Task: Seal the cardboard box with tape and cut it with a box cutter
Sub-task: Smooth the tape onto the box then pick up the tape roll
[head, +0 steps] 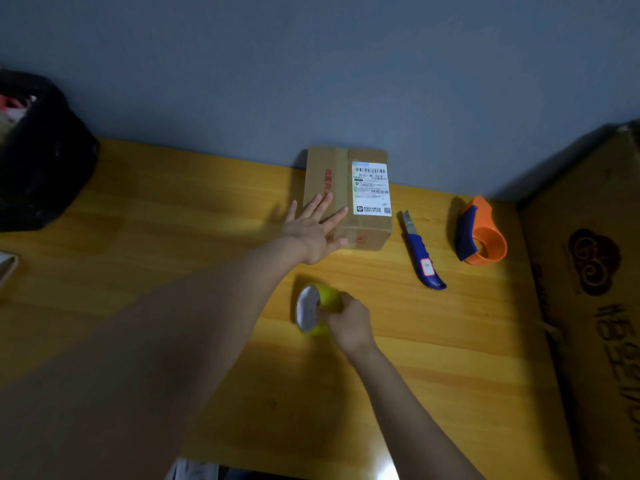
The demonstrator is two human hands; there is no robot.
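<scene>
A small cardboard box (pixel 360 223) with a white shipping label and red print lies at the back of the wooden table (pixel 173 258), against the wall. My left hand (pixel 313 230) rests flat on its near left corner, fingers spread. My right hand (pixel 348 323) grips a yellow tape roll (pixel 317 308) with a white core, held just above the table in front of the box. A blue box cutter (pixel 420 252) lies to the right of the box, its blade pointing away from me.
An orange and blue tape dispenser (pixel 479 239) stands right of the cutter. A large printed cardboard carton (pixel 595 289) walls the table's right side. A black bag (pixel 38 157) sits at the far left. A grey wall runs behind the table.
</scene>
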